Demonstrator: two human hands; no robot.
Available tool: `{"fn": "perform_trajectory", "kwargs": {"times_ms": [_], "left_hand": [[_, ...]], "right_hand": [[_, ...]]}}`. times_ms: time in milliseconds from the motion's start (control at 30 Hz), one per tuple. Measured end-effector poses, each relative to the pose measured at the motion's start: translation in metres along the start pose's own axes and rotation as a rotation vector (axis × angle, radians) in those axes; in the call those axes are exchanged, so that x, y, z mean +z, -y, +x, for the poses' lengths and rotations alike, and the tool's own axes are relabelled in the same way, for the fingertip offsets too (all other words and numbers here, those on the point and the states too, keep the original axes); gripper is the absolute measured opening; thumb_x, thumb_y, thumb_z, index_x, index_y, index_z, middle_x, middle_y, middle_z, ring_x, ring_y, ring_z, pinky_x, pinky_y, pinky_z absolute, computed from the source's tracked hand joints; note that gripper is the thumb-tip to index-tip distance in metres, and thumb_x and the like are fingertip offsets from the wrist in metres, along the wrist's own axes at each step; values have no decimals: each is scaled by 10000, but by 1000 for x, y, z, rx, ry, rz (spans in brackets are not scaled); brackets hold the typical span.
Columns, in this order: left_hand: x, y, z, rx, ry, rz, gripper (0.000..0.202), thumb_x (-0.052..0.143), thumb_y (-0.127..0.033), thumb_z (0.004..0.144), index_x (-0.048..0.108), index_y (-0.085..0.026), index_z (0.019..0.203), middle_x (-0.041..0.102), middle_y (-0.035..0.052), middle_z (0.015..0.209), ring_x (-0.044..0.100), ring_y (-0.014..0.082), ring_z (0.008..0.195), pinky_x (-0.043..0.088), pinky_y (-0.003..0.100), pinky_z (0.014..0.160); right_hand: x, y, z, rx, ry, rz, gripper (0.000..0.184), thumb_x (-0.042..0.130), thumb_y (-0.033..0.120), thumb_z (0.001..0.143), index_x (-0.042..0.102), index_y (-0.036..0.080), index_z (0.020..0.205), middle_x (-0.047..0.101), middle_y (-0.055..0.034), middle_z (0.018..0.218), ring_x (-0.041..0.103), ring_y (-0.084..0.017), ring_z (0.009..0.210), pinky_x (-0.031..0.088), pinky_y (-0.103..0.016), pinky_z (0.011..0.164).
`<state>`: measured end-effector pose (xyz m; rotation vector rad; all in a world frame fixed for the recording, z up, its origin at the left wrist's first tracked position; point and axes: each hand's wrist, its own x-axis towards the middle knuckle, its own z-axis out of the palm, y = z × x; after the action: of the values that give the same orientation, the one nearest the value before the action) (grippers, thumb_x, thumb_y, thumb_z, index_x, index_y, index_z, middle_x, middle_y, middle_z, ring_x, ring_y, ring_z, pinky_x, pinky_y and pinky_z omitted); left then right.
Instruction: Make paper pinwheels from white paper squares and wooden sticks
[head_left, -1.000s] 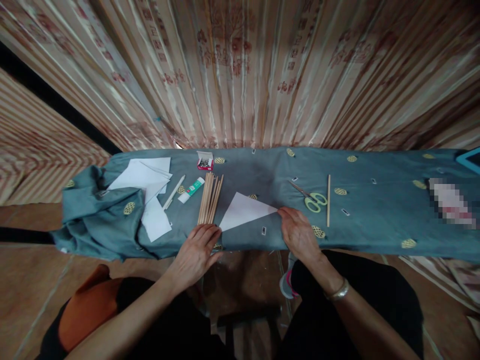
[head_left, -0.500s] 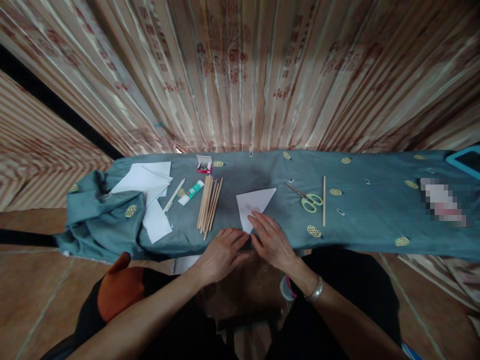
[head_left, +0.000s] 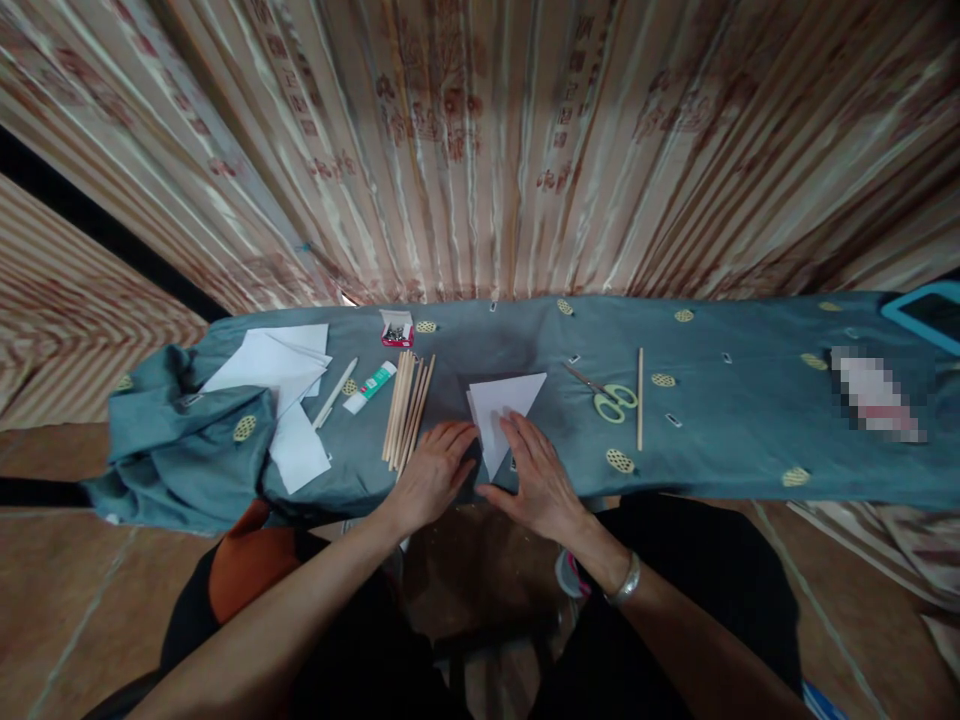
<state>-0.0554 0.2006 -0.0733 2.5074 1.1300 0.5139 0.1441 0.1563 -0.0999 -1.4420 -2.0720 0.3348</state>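
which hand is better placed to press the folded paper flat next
Probably right: the right hand lies partly over the folded paper, while the left hand is beside the paper's left edge.

Smooth matt paper triangle (head_left: 493, 402), matt wooden sticks (head_left: 406, 415), satiny tablecloth (head_left: 735, 440), shiny metal bracelet (head_left: 628, 580), plastic-handled scissors (head_left: 603, 389)

Broad silver bracelet (head_left: 625, 580), plain black trousers (head_left: 697, 575)
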Motion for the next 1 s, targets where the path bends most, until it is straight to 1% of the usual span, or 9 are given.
{"fn": "perform_trajectory", "kwargs": {"times_ms": [133, 233, 433, 567, 633, 700, 767, 900, 1000], "left_hand": [[4, 0, 0, 79, -13, -39, 514, 464, -192, 958, 391, -223, 1466, 524, 134, 1450, 456, 277, 1352, 419, 512, 1082], [7, 0, 2, 160, 20, -13, 561, 435, -151, 960, 321, -227, 1504, 469, 130, 1508, 371, 267, 1428, 397, 511, 1103], [13, -5, 7, 240, 115, 114, 538, 402, -108, 961, 356, -208, 1488, 464, 116, 1518, 282, 258, 1480, 319, 527, 1155], [14, -9, 9, 246, 80, 79, 512, 415, -145, 974, 376, -230, 1477, 436, 117, 1536, 219, 263, 1503, 303, 543, 1167], [13, -11, 10, 203, 2, -6, 526, 443, -187, 975, 350, -232, 1491, 326, 144, 1592, 123, 285, 1524, 285, 564, 1173], [12, -10, 11, 98, -76, -121, 613, 491, -247, 965, 256, -237, 1531, 158, 165, 1643, 55, 309, 1528, 253, 584, 1180], [13, -7, 13, -29, -113, -247, 725, 537, -319, 948, 154, -242, 1558, 78, 178, 1653, 77, 318, 1525, 238, 578, 1186], [21, -2, 21, -125, -95, -454, 787, 606, -379, 900, 200, -198, 1550, 222, 218, 1612, 235, 317, 1494, 286, 537, 1175], [26, -2, 26, -143, -109, -517, 756, 626, -333, 882, 261, -191, 1528, 218, 220, 1612, 243, 311, 1493, 314, 526, 1162]], "right_hand": [[-4, 1, 0, 25, -35, 78, 908, 668, 417, 826, 181, 171, 1551, 336, -199, 1562, 303, -313, 1467, 342, -537, 1162], [-6, 0, 2, 71, -87, 139, 880, 647, 424, 838, 192, 160, 1544, 359, -200, 1548, 320, -319, 1459, 349, -550, 1158], [-16, -3, 5, 256, -144, 255, 888, 668, 504, 806, 280, 105, 1499, 462, -239, 1459, 488, -353, 1326, 472, -553, 1041], [-26, -4, 6, 330, -143, 326, 862, 641, 505, 825, 275, 114, 1501, 549, -223, 1377, 614, -326, 1161, 546, -504, 927], [-29, -4, 7, 348, -146, 347, 836, 630, 502, 831, 292, 119, 1493, 567, -217, 1358, 649, -312, 1089, 561, -484, 888], [-30, -5, 8, 354, -140, 346, 806, 620, 502, 835, 316, 126, 1479, 574, -215, 1354, 660, -310, 1063, 561, -481, 878], [-29, -5, 8, 350, -129, 335, 779, 615, 504, 839, 334, 142, 1470, 587, -203, 1344, 665, -308, 1054, 557, -483, 879], [-26, -6, 10, 338, -135, 324, 743, 612, 508, 841, 364, 163, 1450, 630, -180, 1292, 677, -300, 1021, 556, -478, 876], [-26, -7, 12, 344, -133, 330, 729, 609, 501, 838, 380, 154, 1437, 637, -182, 1285, 680, -298, 1009, 555, -484, 880]]}}
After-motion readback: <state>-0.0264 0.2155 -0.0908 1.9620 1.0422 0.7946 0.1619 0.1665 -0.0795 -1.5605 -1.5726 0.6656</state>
